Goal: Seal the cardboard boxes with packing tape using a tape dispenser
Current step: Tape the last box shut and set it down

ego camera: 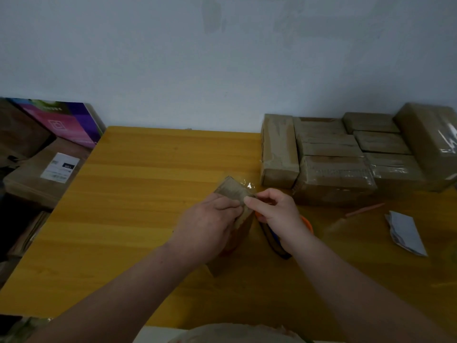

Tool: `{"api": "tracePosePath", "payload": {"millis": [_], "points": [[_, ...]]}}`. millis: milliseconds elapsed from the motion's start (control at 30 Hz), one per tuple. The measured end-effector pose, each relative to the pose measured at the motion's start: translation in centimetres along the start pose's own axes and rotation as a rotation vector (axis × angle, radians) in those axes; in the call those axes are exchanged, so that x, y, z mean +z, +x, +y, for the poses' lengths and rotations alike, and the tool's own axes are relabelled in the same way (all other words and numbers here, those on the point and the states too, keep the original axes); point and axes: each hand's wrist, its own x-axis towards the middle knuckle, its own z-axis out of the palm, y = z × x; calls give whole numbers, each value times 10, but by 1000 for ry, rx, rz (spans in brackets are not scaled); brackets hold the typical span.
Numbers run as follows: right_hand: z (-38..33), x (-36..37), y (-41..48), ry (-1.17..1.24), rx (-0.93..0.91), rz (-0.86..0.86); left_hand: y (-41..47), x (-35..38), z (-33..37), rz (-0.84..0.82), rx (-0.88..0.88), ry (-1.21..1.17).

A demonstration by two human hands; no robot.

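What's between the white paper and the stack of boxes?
A thin pink stick, lying on the table between paper and boxes; the head view shows it.

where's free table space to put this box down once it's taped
Bare tabletop left of the left hand and cardboard box, back to the wall, is free. The right is crowded: sealed boxes, paper, tape dispenser under the right hand.

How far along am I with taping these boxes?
Done: a group of taped boxes sits back right on the table. In hand: left hand holds a small box while right hand pinches tape at its top edge. Left: finishing this box; the dispenser lies beside it.
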Motion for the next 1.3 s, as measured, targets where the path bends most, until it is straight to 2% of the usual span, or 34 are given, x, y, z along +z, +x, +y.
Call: {"api": "tracePosePath", "payload": {"millis": [133,333,433,567,700,867,967,1067,1167,1300], "points": [[-2,4,5,-230,-172,88,0,1,-1,-3,-11,-1],[-4,4,7,-528,-531,218,1,1,0,24,12,-8],[-6,3,7,-602,-600,235,-1,0,-1,17,11,-13],[-7,4,5,-660,-563,257,-1,-2,-4,-17,-6,-44],[-14,7,8,-568,-492,230,3,-7,-5,72,-10,-54],[-24,8,16,-508,-482,209,6,-10,-15,145,-262,72],[-24,8,17,-492,-450,220,9,-9,-27,-48,-434,-60],[-24,10,17,-473,-422,223,12,-6,-40,-303,-398,-231],[-25,11,16,-471,-399,232,11,-4,-45,-363,-315,-217],[-25,9,15,-469,-380,239,11,-2,-41,-372,-224,-7]]}}
